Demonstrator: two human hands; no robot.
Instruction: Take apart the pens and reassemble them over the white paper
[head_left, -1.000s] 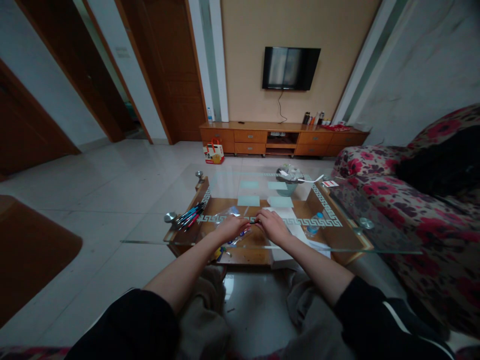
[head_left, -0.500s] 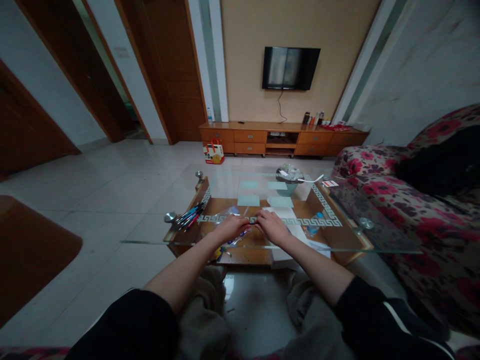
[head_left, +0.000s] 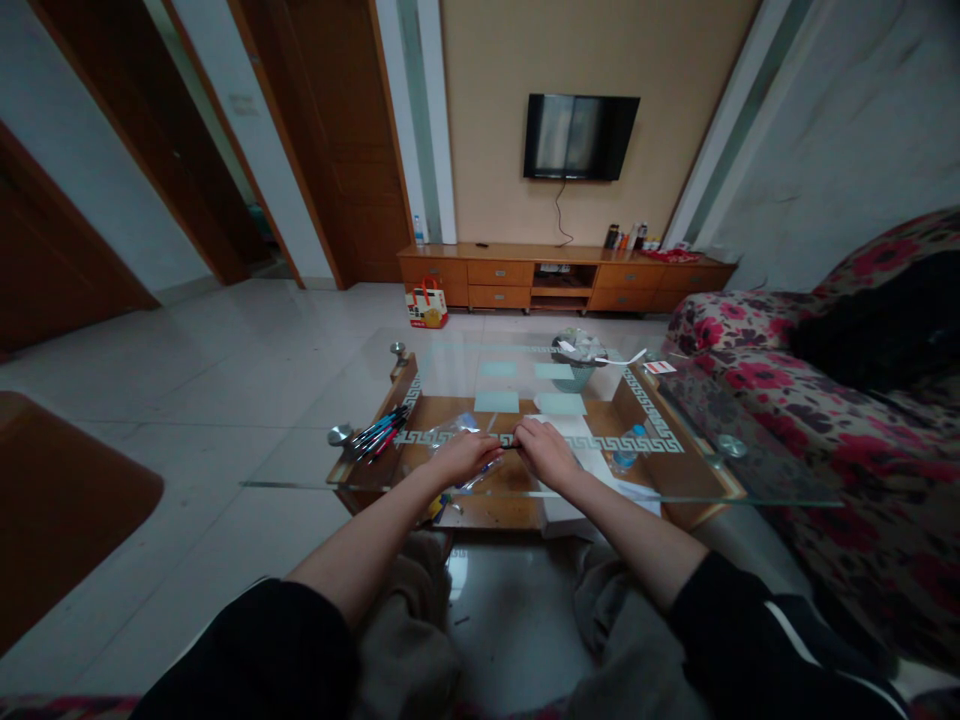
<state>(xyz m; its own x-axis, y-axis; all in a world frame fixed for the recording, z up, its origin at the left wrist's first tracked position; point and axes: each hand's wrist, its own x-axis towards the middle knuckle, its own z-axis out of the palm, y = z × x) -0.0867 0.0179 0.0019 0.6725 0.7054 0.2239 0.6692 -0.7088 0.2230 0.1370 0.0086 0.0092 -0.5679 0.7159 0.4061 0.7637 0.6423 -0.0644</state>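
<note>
A tiled living room, dim, with a wall-mounted television (head_left: 581,136) on the far wall above a long wooden cabinet (head_left: 566,277), and a floral sofa (head_left: 840,400) along the right side. In the middle stands a glass-topped coffee table (head_left: 675,480), where a seated person leans in with both bare forearms stretched out over the near edge.

The left hand (head_left: 461,455) and the right hand (head_left: 546,452) sit close together on the glass, each curled around one end of a thin dark pen (head_left: 508,446) that spans the small gap between them (whether the fingers truly pinch it is hard to tell at this distance). A clear plastic bag (head_left: 457,428) lies just under and beyond the left hand.

At the table's left edge a bunch of pens (head_left: 381,432), blue, red and dark, lies fanned beside a round metal fitting. A plastic water bottle (head_left: 628,450) shows to the right, on the shelf below the glass. On the far side of the table rests a small basket (head_left: 576,362) heaped with crumpled paper.
</note>
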